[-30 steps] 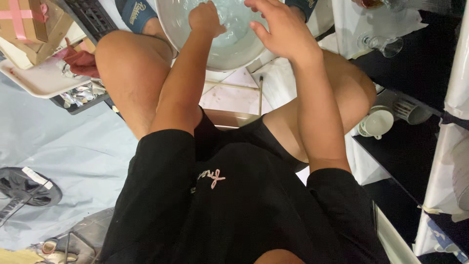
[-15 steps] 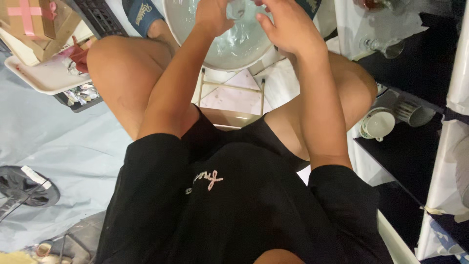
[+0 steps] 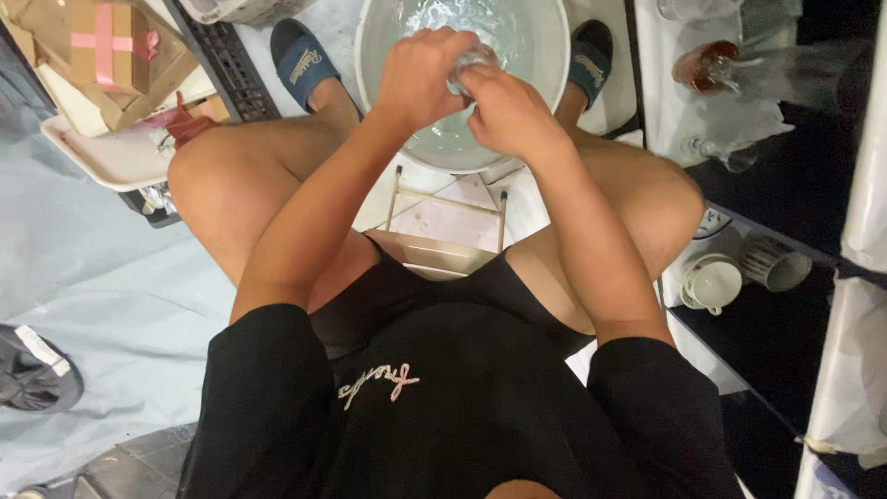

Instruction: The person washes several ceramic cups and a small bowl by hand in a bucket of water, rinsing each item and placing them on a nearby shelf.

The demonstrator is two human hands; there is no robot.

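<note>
Clear glass (image 3: 473,63) sits gripped between both hands over the white basin (image 3: 554,46) of water. Left hand (image 3: 420,74) wraps around the glass from one side; right hand (image 3: 508,111) clasps it from the other. Blue slippers (image 3: 300,60) flank the basin, and a white cup (image 3: 713,282) lies off to its right.

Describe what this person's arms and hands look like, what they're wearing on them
Both arms are bare from short black sleeves down. The left hand and right hand are bare too: no gloves, and no watch, ring or bracelet shows. The black shirt has small pale cursive lettering on the chest.
</note>
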